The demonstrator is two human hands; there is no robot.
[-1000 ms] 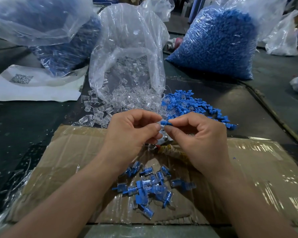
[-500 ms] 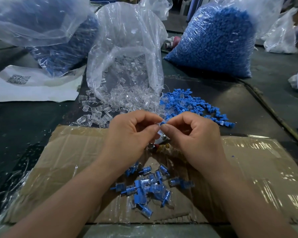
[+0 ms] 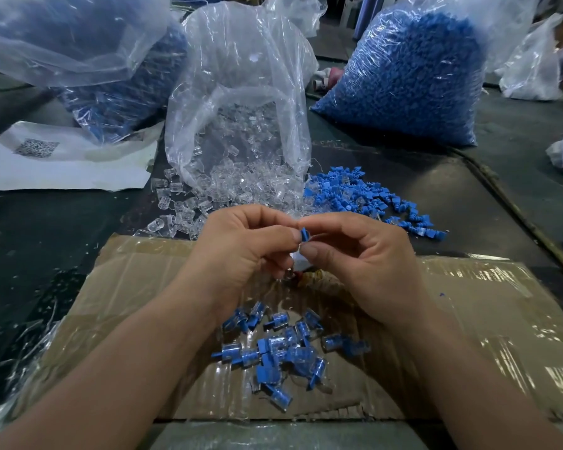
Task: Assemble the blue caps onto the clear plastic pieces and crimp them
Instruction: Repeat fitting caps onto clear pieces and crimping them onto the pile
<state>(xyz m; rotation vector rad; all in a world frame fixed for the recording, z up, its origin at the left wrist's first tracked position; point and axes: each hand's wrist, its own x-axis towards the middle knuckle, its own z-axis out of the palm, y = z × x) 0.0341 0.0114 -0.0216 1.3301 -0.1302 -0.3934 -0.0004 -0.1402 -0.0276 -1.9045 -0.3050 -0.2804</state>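
Observation:
My left hand (image 3: 241,248) and my right hand (image 3: 364,254) meet above the cardboard sheet (image 3: 468,306), fingertips together. Between them they pinch one small blue cap (image 3: 305,235); the clear piece it goes with is hidden by the fingers. Below the hands lies a heap of assembled blue-and-clear pieces (image 3: 280,349). Loose clear plastic pieces (image 3: 189,206) spill from an open transparent bag (image 3: 241,92) just beyond the hands. A pile of loose blue caps (image 3: 364,196) lies to its right.
A large bag full of blue caps (image 3: 403,73) stands at the back right, another bag of blue parts (image 3: 111,79) at the back left. A white sheet with a QR code (image 3: 56,157) lies left. A small metal tool (image 3: 290,274) shows under the hands.
The hands stayed together over the cardboard. The blue cap between the fingertips has turned and now shows more upright; the right fingers have shifted slightly on it.

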